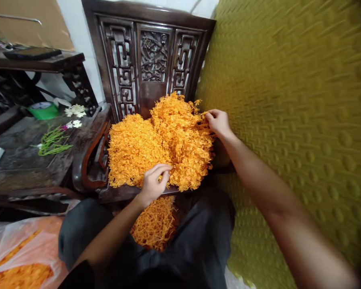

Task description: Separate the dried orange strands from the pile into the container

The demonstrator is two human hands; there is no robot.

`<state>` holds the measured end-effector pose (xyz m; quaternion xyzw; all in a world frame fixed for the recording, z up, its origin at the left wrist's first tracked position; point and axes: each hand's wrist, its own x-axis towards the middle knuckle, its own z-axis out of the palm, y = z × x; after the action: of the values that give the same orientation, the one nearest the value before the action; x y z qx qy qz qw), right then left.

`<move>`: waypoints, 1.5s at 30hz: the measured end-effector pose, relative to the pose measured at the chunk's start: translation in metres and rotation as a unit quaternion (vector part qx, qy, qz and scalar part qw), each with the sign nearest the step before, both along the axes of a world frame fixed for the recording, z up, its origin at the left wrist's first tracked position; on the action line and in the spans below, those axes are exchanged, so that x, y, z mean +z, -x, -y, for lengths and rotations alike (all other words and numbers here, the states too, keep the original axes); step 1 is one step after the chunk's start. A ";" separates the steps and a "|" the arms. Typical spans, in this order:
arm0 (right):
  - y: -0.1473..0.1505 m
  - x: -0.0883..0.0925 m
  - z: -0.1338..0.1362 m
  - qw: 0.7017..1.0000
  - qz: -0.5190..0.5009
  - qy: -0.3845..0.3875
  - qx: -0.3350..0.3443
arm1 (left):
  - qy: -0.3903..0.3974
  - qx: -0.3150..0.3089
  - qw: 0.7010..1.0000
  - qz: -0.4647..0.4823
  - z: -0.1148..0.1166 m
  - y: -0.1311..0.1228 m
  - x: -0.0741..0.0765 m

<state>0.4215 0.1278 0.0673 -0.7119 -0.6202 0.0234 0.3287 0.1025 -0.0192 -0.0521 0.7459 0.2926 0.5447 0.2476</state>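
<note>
Two heaps of orange artificial-looking flowers, a flatter left heap (132, 148) and a taller right heap (186, 140), rest against each other on the seat of a carved dark wooden chair (155, 94). My right hand (218, 120) is at the right heap's upper right edge, fingers pinched on an orange flower sprig. At the front, where the heaps meet, my left hand (156, 180) has thumb and fingertips pressed together against the flowers. Whatever lies between those fingertips is too small to make out. Below the seat, between my knees, is a mass of thin orange stems (156, 224).
A yellow-green textured mat (295, 100) stands upright along the right side. At left, a dark wooden table (15, 168) bears a green tape roll (44, 110), green stems (54, 142) and white flowers (75, 111). A plastic bag (33, 241) of orange material lies lower left.
</note>
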 end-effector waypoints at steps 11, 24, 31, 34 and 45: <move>0.030 0.021 0.035 0.941 0.219 0.255 0.036 | 0.121 0.065 0.946 -0.294 -0.078 -0.133 0.032; 0.012 0.005 0.064 0.992 0.101 0.076 -0.024 | 0.112 0.125 0.945 -0.282 -0.061 -0.166 -0.003; 0.041 0.026 0.089 0.984 0.176 0.025 0.018 | 0.108 0.124 0.936 -0.311 -0.057 -0.163 -0.012; 0.063 0.014 0.088 0.973 0.199 0.120 0.017 | 0.105 0.121 0.939 -0.303 -0.055 -0.163 -0.010; 0.047 -0.017 0.065 0.981 0.064 0.179 -0.028 | 0.101 0.111 0.936 -0.318 -0.064 -0.161 -0.014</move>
<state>0.3742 0.0624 0.0502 -0.7766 -0.6052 0.0794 0.1559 0.2635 0.0450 -0.0656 0.8140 0.4905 0.2705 0.1537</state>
